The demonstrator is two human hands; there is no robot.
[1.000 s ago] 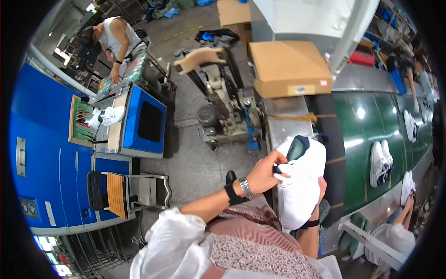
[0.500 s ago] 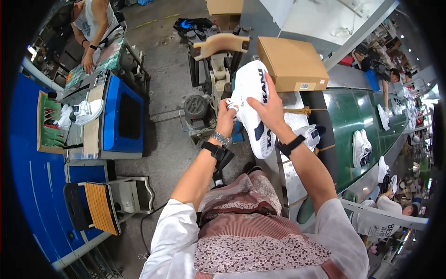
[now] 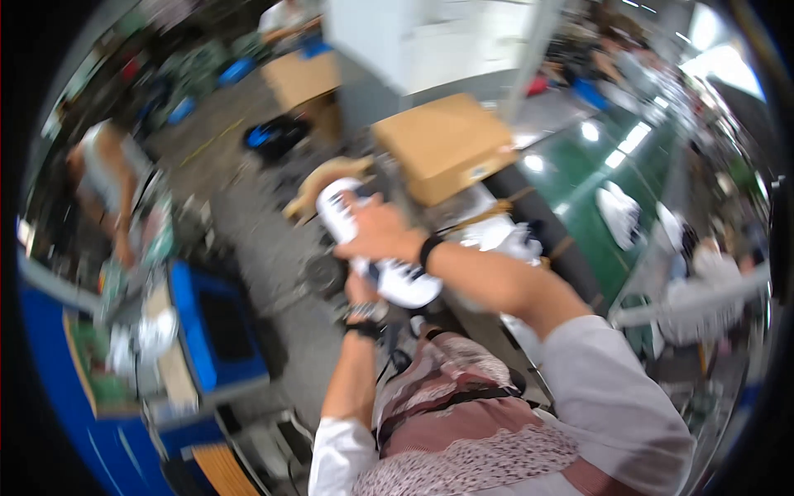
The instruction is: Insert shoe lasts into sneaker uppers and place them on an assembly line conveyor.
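A white sneaker (image 3: 411, 288) with dark lettering and a dark patch is in front of me, slanting from upper left to lower right. My right hand (image 3: 382, 233) lies across its middle, with fingers closed over the side. Beneath it, my left hand (image 3: 361, 289) grips the sneaker from below; most of its fingers are hidden behind the shoe. Just beyond the sneaker's far end is a tan curved pad (image 3: 318, 183) on a floor machine, whose round motor (image 3: 325, 275) shows at the left of my hands. The picture is smeared by motion.
A brown cardboard box (image 3: 447, 140) stands ahead to the right, near a green conveyor (image 3: 571, 194) carrying white shoes (image 3: 619, 217). At left are a blue machine (image 3: 217, 326) and a slatted chair (image 3: 222, 469). A co-worker (image 3: 112, 178) works at far left; others are at right.
My view has turned to the right. The sneaker has swung lower left and tilted, and my right arm now reaches across it. Both hands still hold it.
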